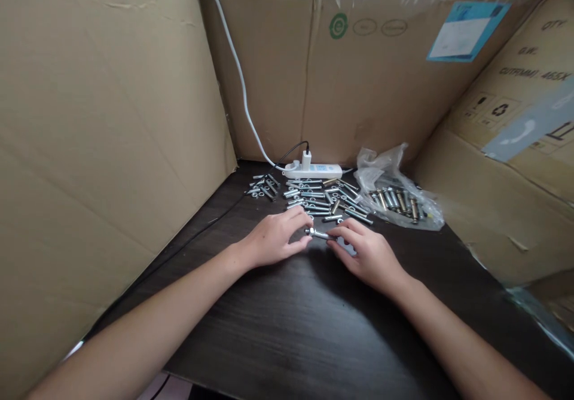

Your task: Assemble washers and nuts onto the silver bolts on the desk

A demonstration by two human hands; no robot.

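A small pile (pixel 268 193) of hardware lies far left on the worktop (pixel 269 328). Next, the left hand (pixel 278 240) curls a narrow grip around the nut (pixel 312 232) end of a bolt (pixel 321 235); whether it presses, I cannot tell. Beyond are loose bolts (pixel 313 195). The right hand (pixel 372 255) pinches the bolt's other end, near a bag (pixel 433 217) of bolts.

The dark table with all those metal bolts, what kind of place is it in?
Probably a makeshift work corner: tall cardboard walls it in, metal bolts lie spread out, and a power strip sits near the back.
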